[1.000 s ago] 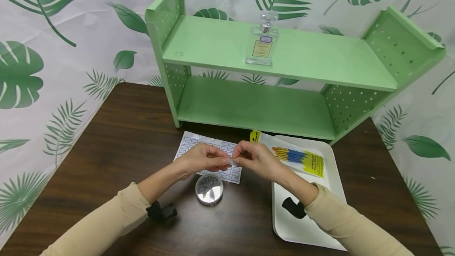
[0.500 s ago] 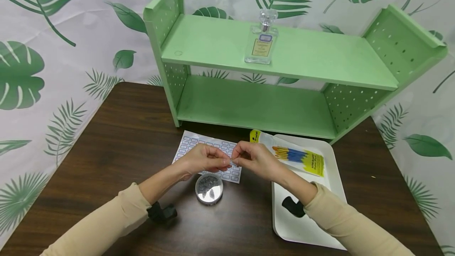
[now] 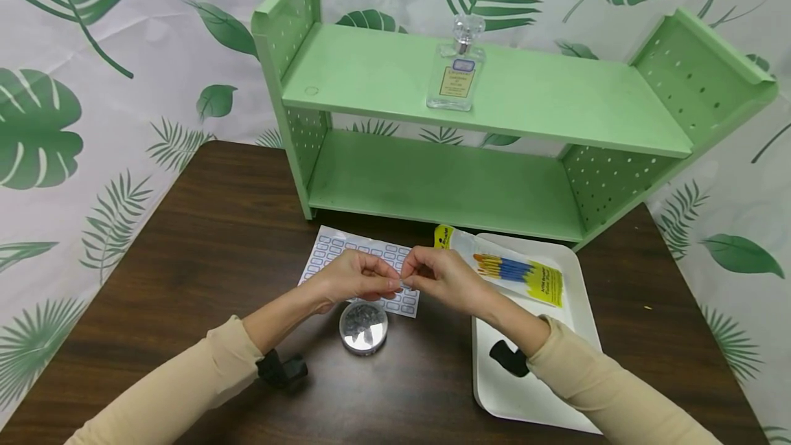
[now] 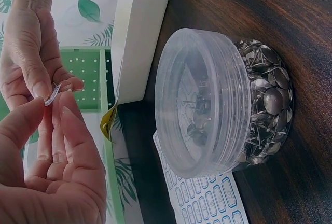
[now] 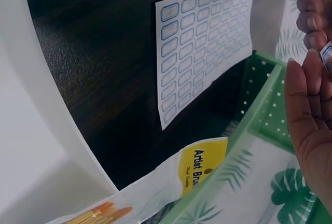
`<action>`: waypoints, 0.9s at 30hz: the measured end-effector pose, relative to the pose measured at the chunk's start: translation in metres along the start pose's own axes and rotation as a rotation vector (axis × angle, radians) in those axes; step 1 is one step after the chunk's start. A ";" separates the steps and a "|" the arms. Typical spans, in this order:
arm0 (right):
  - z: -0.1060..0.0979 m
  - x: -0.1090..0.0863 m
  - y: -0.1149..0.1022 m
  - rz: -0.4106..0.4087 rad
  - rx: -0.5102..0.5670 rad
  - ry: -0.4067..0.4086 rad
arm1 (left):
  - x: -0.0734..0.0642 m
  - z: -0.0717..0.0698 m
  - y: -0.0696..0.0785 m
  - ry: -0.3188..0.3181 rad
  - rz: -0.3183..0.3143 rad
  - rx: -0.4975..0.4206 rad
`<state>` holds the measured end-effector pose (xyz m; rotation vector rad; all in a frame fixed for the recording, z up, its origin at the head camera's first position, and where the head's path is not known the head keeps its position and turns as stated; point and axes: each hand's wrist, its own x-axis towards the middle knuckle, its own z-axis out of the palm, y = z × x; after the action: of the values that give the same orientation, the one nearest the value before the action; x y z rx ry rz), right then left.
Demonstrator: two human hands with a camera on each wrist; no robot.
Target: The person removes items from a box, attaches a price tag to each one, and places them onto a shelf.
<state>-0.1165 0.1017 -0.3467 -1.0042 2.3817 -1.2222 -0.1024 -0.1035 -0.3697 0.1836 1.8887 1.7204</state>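
Above the sheet of blue-bordered labels (image 3: 336, 242), my two hands meet at their fingertips. My left hand (image 3: 355, 277) pinches a small label sticker (image 4: 52, 95) between thumb and forefinger. On the sticker's other side, my right hand (image 3: 448, 280) pinches it too; its thumb and forefinger come together there. The sticker looks slightly bent in the left wrist view, and its blue border shows in the right wrist view. Just below the hands stands a round clear tub (image 4: 236, 94) of metal thumbtacks, on the table beside the sheet.
A green two-tier shelf (image 3: 445, 180) stands at the back, with a glass perfume bottle (image 3: 456, 81) bearing a small label on its upper tier. To the right, a white tray (image 3: 544, 393) holds a packet of artist brushes (image 3: 519, 277). The dark wooden table (image 3: 216, 239) lies beneath.
The hands stay almost in place, fingertips together at the sticker; the right fingers shift very slightly. Nothing else has visibly moved.
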 end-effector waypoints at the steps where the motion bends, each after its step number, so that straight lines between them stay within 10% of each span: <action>1: 0.000 0.000 -0.001 -0.003 -0.003 -0.001 | 0.000 0.000 0.000 -0.002 -0.004 0.001; 27: 0.002 -0.001 -0.004 -0.081 -0.098 -0.023 | 0.004 0.004 -0.001 -0.078 -0.022 0.014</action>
<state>-0.1133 0.0995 -0.3446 -1.1484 2.4258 -1.1241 -0.1032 -0.0989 -0.3722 0.2316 1.8397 1.6623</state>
